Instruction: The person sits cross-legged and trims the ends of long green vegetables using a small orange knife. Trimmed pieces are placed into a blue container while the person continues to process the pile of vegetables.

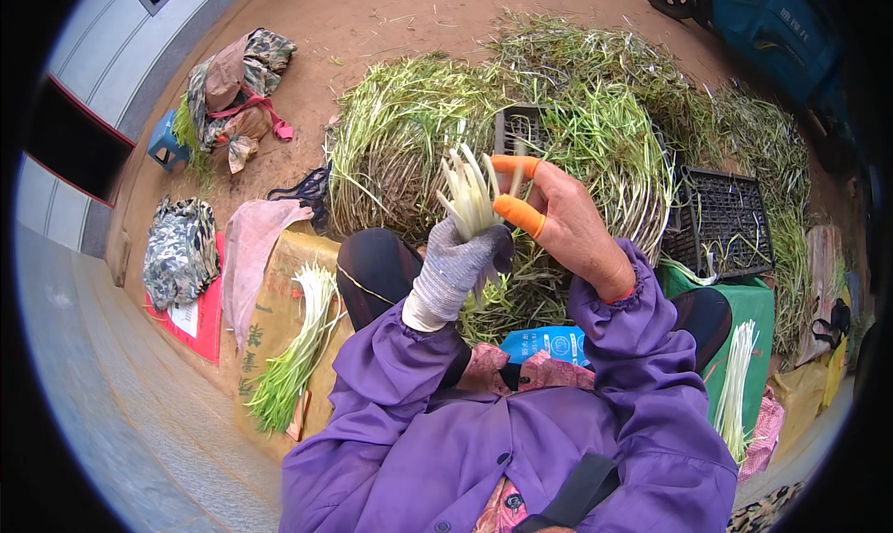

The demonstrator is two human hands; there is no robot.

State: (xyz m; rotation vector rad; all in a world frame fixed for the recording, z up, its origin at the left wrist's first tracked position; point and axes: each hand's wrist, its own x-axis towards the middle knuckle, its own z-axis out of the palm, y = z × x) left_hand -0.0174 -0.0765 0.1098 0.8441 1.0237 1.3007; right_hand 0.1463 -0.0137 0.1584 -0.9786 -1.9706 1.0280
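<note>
My left hand point(446, 268), in a grey knit glove, is closed around a bundle of pale leafy-vegetable stalks point(466, 188), with their white ends fanned upward. Just right of the bundle is my right hand point(568, 215), wearing orange finger cots on its thumb and forefinger. Those two fingertips are apart, and a blurred pale stalk point(517, 174) crosses between them; whether the hand grips it is unclear. Beside my left knee, a sorted bunch with white stems and green tops point(300, 351) lies on a yellow printed sack point(268, 317). Another white-stemmed bunch point(736, 393) rests on a green surface point(757, 317) at right.
Heaped green stalks point(411, 135) spread before my knees, around black plastic crates point(725, 219). A blue packet point(548, 343) lies near my lap. Camouflage cloth point(181, 254), a pink cloth point(261, 254) and a blue stool point(166, 142) are at left. A blue vehicle point(767, 38) stands far right.
</note>
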